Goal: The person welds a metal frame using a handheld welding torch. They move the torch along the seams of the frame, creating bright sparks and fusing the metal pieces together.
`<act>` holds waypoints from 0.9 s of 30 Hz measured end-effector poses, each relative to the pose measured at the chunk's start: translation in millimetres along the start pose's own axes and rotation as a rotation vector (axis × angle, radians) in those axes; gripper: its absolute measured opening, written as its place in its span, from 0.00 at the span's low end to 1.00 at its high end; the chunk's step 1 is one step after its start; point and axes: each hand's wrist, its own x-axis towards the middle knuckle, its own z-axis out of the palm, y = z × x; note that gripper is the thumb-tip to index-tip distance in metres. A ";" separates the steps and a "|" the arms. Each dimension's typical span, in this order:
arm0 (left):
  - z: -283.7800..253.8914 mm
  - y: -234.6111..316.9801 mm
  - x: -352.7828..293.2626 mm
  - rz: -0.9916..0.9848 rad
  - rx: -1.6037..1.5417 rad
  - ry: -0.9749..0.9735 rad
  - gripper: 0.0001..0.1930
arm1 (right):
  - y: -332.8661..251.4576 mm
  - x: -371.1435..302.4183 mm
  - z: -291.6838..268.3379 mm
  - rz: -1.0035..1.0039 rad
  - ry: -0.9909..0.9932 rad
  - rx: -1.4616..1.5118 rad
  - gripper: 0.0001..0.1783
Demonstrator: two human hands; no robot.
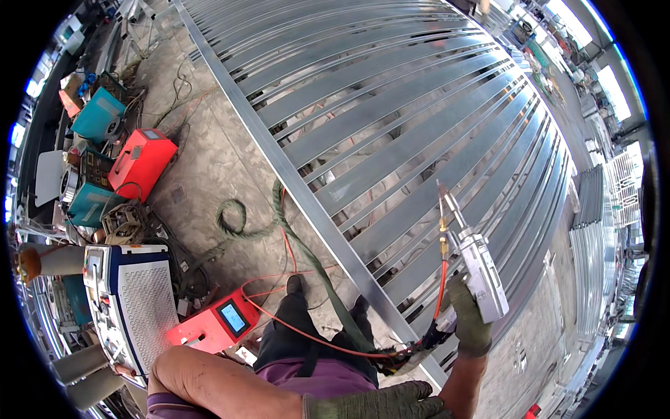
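Note:
My right hand (471,318), in a dark green work glove, grips a silver handheld welding gun (480,269). Its narrow nozzle points up and away, over the slats of a large metal frame (391,119). A brass fitting and an orange hose (442,286) run along the gun's side, and a bundle of cables trails below my wrist. Low in the picture, my left hand (373,403), gloved alike, reaches across my body with its fingers stretched out beside my right forearm. Nothing shows in it; part of the hand is cut off by the lower edge.
A white and blue machine (143,300) stands at my left beside a red box with a screen (222,322). Farther off sit another red unit (144,162) and teal wire feeders (100,115). A green-wrapped cable (314,262) and orange hoses cross the floor. Stacked metal panels (590,258) stand at right.

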 end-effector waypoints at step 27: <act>4.6 -408.6 -50.3 -1.509 0.008 1.952 0.38 | 104.3 213.5 60.3 0.128 -0.972 0.164 0.13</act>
